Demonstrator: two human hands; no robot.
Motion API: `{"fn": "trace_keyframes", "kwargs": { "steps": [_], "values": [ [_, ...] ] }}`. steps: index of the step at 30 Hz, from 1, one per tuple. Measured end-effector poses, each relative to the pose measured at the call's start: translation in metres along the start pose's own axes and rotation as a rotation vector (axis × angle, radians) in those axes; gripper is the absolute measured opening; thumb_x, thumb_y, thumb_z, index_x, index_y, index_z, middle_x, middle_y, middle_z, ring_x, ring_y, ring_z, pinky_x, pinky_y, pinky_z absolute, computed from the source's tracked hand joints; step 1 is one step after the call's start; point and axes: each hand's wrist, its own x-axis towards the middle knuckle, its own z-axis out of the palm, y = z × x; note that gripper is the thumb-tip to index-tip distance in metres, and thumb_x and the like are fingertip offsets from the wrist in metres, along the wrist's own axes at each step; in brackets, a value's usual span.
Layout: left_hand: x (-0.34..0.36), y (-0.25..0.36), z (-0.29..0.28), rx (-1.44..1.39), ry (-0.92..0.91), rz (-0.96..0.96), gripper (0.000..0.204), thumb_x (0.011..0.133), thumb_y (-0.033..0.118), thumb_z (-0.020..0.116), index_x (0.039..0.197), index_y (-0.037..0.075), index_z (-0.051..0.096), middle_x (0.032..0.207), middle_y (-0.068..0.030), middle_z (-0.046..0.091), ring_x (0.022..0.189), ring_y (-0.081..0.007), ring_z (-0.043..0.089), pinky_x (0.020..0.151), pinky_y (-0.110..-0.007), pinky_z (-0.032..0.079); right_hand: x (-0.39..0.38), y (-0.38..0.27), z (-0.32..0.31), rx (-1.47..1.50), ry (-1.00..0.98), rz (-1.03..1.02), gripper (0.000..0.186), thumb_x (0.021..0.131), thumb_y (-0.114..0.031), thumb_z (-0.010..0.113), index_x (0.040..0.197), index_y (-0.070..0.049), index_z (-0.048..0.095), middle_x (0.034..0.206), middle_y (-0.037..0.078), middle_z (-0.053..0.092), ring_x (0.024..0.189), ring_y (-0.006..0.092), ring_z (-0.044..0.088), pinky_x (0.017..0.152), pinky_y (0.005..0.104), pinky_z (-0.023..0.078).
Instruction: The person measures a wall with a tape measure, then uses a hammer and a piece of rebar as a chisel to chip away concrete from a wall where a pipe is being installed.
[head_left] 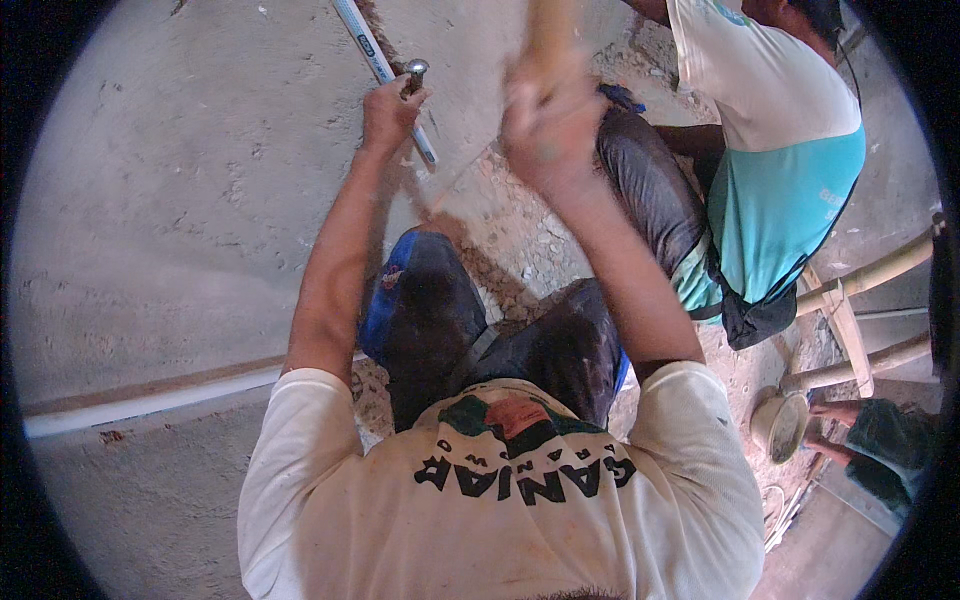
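My left hand (388,118) is closed around a chisel (416,68), whose round, shiny metal head sticks out above the fist. It sits against the grey plastered wall (200,190), beside a white pipe (362,42) set along a rough groove. The pipe's end shows just past my fist. Raised to the right of it, my right hand (550,135) is smeared by motion. It grips a thick wooden handle (552,40); the handle's far end lies outside the picture.
Close on my right crouches a co-worker (785,190) in a white and teal shirt. Broken rubble (515,240) covers the ground before my knees. Another white pipe (150,408) runs along the left. At the lower right are bamboo poles (880,270), a bucket (778,428) and another person's legs (850,440).
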Motion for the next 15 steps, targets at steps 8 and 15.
{"fn": "trace_keyframes", "kwargs": {
  "steps": [8,15],
  "values": [
    [-0.002,-0.006,-0.002,0.107,0.052,0.003,0.031,0.081,0.028,0.069,0.098,0.002,0.065,0.083,-0.0208,0.065,0.083,-0.0365,0.064,0.073,-0.043,0.051,0.025,-0.008,-0.039,0.064,-0.569,0.230,0.033,0.090,-0.033,0.056,0.092,0.000,0.055,0.072,0.025,0.059,0.069,0.0463,0.058,0.066,0.0539,0.045],
    [-0.001,0.008,0.001,0.087,0.091,0.024,0.030,0.080,0.026,0.070,0.100,0.004,0.067,0.086,-0.0203,0.066,0.083,-0.0365,0.065,0.073,-0.043,0.050,0.025,-0.013,-0.013,0.016,-0.006,-0.016,0.027,0.089,-0.027,0.057,0.096,-0.001,0.057,0.070,0.024,0.059,0.067,0.0432,0.059,0.063,0.0517,0.046]
  ]
}}
